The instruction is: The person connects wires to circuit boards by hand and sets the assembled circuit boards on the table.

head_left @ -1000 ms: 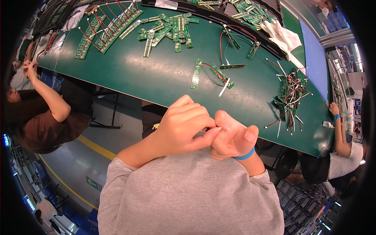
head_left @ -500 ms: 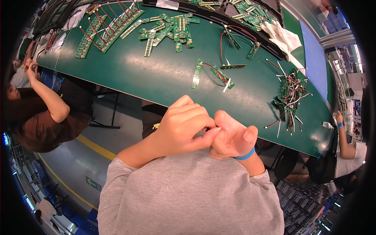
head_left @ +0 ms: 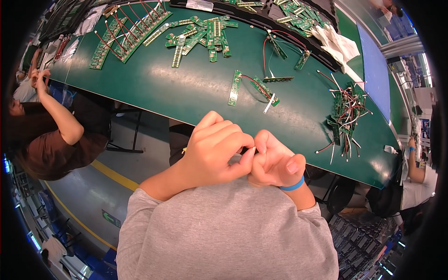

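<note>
1. Wired pair of boards [head_left: 234, 88]: green, on the tabletop [head_left: 177, 88], nearest your hands but untouched. Landmark for the entries below. A red lead [head_left: 250, 77] joins both; a white strip [head_left: 269, 103] lies at the right board's near end.
2. Left hand [head_left: 212, 149]: on your side of the wired pair; fingers curled, thumb and forefinger drawn together against the right hand's fingers.
3. Right hand [head_left: 277, 163]: beside it, fingers bent, thumb standing off, blue wristband [head_left: 293, 183]. Whether either hand grips a small piece, you cannot tell from here; such close contact suggests each steadies the other.
4. Wired set [head_left: 278, 79]: beyond and right of the wired pair, boards spread about as its leads seem to allow.
5. Tangled heap of wired boards [head_left: 347, 109]: well right of the pair, perhaps grouped for being alike.
6. Loose boards [head_left: 214, 35]: piled beyond and left of the pair, no leads visible, so stacking seems harmless.
7. Board rows [head_left: 145, 38]: farther left, leads raised, probably to prevent tangling.
8. Black tray [head_left: 322, 56]: beyond the pair, holding more boards; white gloves [head_left: 337, 43] at its right end, perhaps off for fingertip feel.
</note>
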Available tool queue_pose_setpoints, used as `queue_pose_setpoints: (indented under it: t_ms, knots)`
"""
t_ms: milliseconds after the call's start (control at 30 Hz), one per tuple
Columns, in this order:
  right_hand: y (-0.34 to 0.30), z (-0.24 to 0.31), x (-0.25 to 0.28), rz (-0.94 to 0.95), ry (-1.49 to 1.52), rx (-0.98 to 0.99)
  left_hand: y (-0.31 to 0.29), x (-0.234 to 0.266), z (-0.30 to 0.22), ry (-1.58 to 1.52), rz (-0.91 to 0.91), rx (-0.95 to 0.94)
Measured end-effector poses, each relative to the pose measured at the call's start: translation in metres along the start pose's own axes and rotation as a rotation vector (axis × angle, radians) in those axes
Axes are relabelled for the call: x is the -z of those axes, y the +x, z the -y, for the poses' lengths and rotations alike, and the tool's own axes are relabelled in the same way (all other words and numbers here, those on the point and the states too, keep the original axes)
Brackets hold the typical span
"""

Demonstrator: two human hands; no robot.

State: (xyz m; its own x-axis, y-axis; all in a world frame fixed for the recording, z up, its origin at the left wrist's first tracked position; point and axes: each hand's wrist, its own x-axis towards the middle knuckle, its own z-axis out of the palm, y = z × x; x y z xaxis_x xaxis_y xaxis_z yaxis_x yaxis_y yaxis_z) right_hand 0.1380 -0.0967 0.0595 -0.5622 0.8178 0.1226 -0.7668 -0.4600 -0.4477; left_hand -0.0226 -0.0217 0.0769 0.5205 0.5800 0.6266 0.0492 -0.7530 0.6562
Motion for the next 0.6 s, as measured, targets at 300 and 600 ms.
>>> queue_pose_setpoints:
  t_ms: [300,600]
  knots:
    - [-0.002,0.001,-0.006,-0.165,-0.262,-0.009,-0.002,0.002,-0.001,0.068,0.046,0.002]
    - [-0.003,0.000,-0.010,-0.263,-0.389,-0.022,-0.003,0.003,0.000,0.119,0.055,-0.016]
